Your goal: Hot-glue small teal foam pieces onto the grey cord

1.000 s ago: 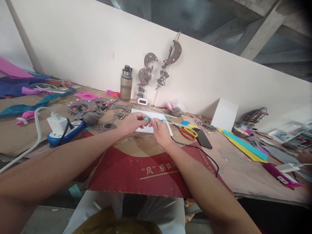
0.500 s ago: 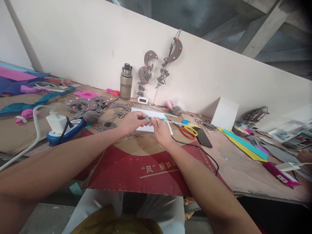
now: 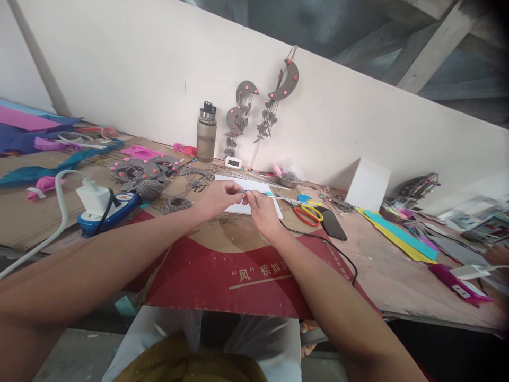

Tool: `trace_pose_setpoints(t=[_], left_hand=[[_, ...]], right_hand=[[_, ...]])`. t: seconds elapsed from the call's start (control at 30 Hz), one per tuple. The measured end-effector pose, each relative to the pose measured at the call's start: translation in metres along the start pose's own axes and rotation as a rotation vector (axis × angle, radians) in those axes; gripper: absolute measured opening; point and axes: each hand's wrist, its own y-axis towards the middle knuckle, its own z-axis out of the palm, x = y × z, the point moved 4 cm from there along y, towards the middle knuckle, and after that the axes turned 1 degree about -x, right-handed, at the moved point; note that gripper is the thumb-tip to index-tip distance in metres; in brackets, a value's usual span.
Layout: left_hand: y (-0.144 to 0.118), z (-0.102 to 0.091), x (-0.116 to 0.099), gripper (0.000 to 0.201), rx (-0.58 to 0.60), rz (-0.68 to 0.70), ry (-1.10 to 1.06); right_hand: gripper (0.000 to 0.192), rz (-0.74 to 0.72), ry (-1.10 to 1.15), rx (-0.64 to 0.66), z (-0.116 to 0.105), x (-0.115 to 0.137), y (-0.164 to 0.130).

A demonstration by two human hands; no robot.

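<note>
My left hand (image 3: 218,197) and my right hand (image 3: 262,211) meet fingertip to fingertip above a white sheet (image 3: 258,187) on the workbench. Between the pinched fingers sits a tiny teal piece (image 3: 243,193), mostly hidden by the fingers. Both hands grip it. A thin teal strip (image 3: 269,194) lies just right of my right thumb. Red-and-yellow scissors (image 3: 307,213) and a black phone (image 3: 332,225) lie to the right of my right hand.
A blue power strip with a white charger (image 3: 104,206) sits at left, near grey felt shapes with pink dots (image 3: 139,170). A water bottle (image 3: 206,133) stands by the wall under hanging grey moon ornaments (image 3: 283,87). A white box (image 3: 368,184) and coloured foam strips (image 3: 397,237) are at right.
The teal piece has been drawn further in between my fingertips, so less of it shows. My hands stay together in nearly the same spot.
</note>
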Motion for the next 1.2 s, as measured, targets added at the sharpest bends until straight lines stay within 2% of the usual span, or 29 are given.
trace_pose_setpoints(t=[0.23,0.33,0.5,0.73,0.87,1.2], left_hand=[[0.0023,-0.0033,0.0010,0.015,-0.074,-0.093,-0.051],[0.0025,-0.0039,0.0013,0.014,-0.090,-0.131,-0.103],[0.0040,-0.0031,0.0043,0.013,-0.082,-0.143,-0.176],[0.0037,-0.0014,0.0015,0.018,-0.061,-0.122,-0.248],[0.0021,-0.0021,-0.0014,0.019,-0.043,-0.145,-0.229],[0.0012,-0.0005,0.0043,0.020,0.012,-0.102,-0.171]], right_hand=[[0.052,-0.015,0.117,0.010,-0.0024,0.0032,-0.0005],[0.044,-0.004,0.088,-0.003,-0.0034,0.0039,-0.0004],[0.015,0.033,0.141,-0.096,-0.0031,0.0017,-0.0012],[0.015,0.069,0.190,-0.137,-0.0047,-0.0008,-0.0005],[0.014,0.062,0.200,-0.142,-0.0060,-0.0011,0.0003],[0.013,0.106,0.217,-0.150,-0.0083,0.0011,0.0010]])
